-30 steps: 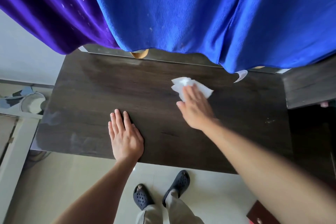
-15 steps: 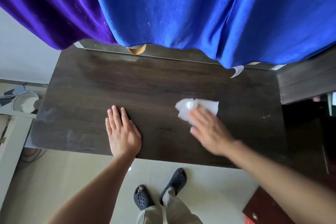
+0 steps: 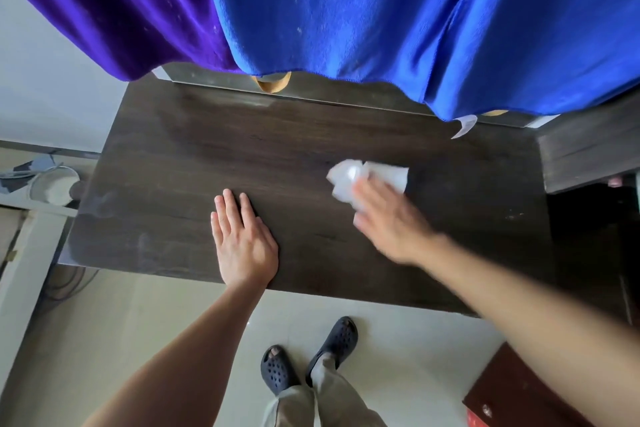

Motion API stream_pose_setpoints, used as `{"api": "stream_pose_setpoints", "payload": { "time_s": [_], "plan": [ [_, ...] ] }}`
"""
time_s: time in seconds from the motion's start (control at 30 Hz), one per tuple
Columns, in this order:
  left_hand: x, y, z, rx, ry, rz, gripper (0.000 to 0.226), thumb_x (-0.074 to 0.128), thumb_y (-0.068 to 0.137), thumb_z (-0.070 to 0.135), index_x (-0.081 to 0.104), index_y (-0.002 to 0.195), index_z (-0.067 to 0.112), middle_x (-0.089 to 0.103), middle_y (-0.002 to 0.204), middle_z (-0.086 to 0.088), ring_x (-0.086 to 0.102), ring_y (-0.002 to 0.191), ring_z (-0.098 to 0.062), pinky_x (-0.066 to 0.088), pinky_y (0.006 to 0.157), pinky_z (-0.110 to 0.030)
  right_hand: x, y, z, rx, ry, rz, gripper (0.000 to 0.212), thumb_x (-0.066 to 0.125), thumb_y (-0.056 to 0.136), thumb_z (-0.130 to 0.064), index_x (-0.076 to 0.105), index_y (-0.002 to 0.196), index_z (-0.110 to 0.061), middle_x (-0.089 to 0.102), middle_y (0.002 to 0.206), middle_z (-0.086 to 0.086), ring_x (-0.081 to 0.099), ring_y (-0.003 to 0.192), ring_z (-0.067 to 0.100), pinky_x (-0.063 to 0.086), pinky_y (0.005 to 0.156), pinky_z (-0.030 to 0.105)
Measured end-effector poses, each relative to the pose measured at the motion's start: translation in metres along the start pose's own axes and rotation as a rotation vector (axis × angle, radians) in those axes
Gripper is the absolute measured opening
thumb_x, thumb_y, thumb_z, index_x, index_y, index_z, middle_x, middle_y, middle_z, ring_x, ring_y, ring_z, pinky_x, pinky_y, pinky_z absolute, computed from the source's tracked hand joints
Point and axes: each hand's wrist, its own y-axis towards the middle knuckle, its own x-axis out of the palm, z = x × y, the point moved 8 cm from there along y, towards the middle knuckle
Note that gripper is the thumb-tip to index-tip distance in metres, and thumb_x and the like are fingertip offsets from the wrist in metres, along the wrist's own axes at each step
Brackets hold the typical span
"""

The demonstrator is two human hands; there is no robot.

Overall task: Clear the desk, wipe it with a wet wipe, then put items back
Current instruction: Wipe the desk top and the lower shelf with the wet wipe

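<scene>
A blue cloth hangs across the top of the view from 11 to 2 o'clock, with a purple cloth beside it at 10 o'clock; both drape over the far edge of the dark wood-grain tabletop, which fills the middle. A small white tag hangs from the blue hem at 1 o'clock; any writing on it is too small to read.

The right hand, blurred, reaches in from 4 o'clock and lies palm down with fingers stretched out, pressing the crumpled white wet wipe onto the tabletop just right of centre. How tightly the fingers pinch the wipe cannot be told through the blur.

The left hand lies fully open and flat near the tabletop's near edge at 6 o'clock, fingers together, holding nothing.

Below, at 6 o'clock, two dark perforated slippers stand on the pale floor.
</scene>
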Motion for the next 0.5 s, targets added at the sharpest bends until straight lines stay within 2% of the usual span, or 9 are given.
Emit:
{"api": "stream_pose_setpoints", "payload": {
  "time_s": [0.1, 0.2, 0.27, 0.3, 0.37, 0.43, 0.5],
  "plan": [
    [-0.002, 0.0, 0.002, 0.002, -0.008, 0.005, 0.05, 0.028, 0.094, 0.019, 0.038, 0.138, -0.002, 0.03, 0.149, -0.024, 0.021, 0.141, -0.037, 0.016, 0.116, -0.047, 0.041, -0.09, -0.069, -0.283, -0.031, -0.155, 0.057, 0.035, 0.097, -0.04, 0.029, 0.146, -0.011, 0.026, 0.154, 0.007, 0.013, 0.145, 0.022, 0.016, 0.114, 0.04],
    [-0.001, 0.0, 0.001, 0.005, -0.005, 0.0, 0.049, 0.029, 0.093, 0.018, 0.038, 0.138, -0.002, 0.03, 0.149, -0.024, 0.021, 0.141, -0.037, 0.016, 0.116, -0.047, 0.036, -0.07, -0.055, -0.341, -0.011, -0.208, 0.055, 0.034, 0.097, -0.039, 0.031, 0.145, -0.014, 0.031, 0.152, 0.006, 0.022, 0.143, 0.024, 0.023, 0.113, 0.039],
    [0.0, 0.0, 0.0, 0.003, 0.006, -0.005, 0.049, 0.031, 0.093, 0.018, 0.038, 0.138, -0.001, 0.03, 0.149, -0.023, 0.02, 0.141, -0.037, 0.015, 0.116, -0.047, 0.01, -0.012, -0.018, -0.128, 0.087, -0.122, 0.054, 0.035, 0.096, -0.037, 0.026, 0.146, -0.017, 0.029, 0.152, 0.006, 0.031, 0.136, 0.029, 0.032, 0.108, 0.041],
    [0.001, 0.001, -0.001, -0.002, 0.01, -0.013, 0.049, 0.032, 0.093, 0.018, 0.037, 0.138, -0.001, 0.029, 0.15, -0.023, 0.019, 0.142, -0.037, 0.015, 0.116, -0.047, -0.006, 0.017, 0.009, 0.027, 0.133, -0.082, 0.054, 0.034, 0.098, -0.036, 0.022, 0.146, -0.018, 0.024, 0.153, 0.005, 0.028, 0.138, 0.029, 0.03, 0.109, 0.039],
    [0.001, 0.001, -0.001, 0.001, 0.017, -0.025, 0.05, 0.031, 0.093, 0.019, 0.036, 0.139, 0.0, 0.028, 0.15, -0.022, 0.018, 0.142, -0.036, 0.014, 0.117, -0.046, -0.023, 0.056, 0.049, 0.252, 0.149, -0.074, 0.054, 0.029, 0.101, -0.035, 0.016, 0.148, -0.012, 0.01, 0.158, 0.005, 0.008, 0.145, 0.022, 0.013, 0.115, 0.035],
    [0.001, 0.0, 0.0, 0.01, 0.017, -0.029, 0.05, 0.03, 0.093, 0.02, 0.036, 0.14, 0.0, 0.027, 0.151, -0.022, 0.017, 0.142, -0.036, 0.012, 0.117, -0.045, -0.027, 0.065, 0.051, 0.331, 0.112, -0.077, 0.055, 0.027, 0.102, -0.035, 0.015, 0.148, -0.007, 0.006, 0.159, 0.007, 0.001, 0.146, 0.022, 0.007, 0.116, 0.034],
    [0.003, 0.0, 0.0, 0.008, -0.002, -0.034, 0.051, 0.029, 0.094, 0.02, 0.035, 0.14, 0.0, 0.026, 0.151, -0.022, 0.016, 0.143, -0.036, 0.012, 0.117, -0.046, -0.009, 0.045, 0.02, 0.302, 0.087, -0.062, 0.058, 0.029, 0.101, -0.037, 0.014, 0.148, -0.005, 0.007, 0.159, 0.009, 0.001, 0.146, 0.024, 0.007, 0.118, 0.036]
  ]
}}
